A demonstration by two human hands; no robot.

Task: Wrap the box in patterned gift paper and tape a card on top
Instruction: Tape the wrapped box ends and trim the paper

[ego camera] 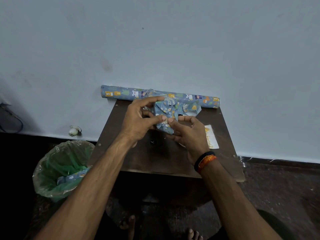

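A small box covered in blue animal-print paper is held up over the dark wooden table. My left hand grips the box from the left, its fingers curled over the top edge and its thumb pressing the near face. My right hand holds it from below and right, its fingertip pressing a small piece of tape beside my left thumb. A loose paper flap sticks out at the box's right end. A white card with yellow print lies on the table to the right.
A roll of the same gift paper lies along the wall at the table's far edge. A bin with a green liner stands on the floor at the left, paper scraps inside. My bare feet show below the table.
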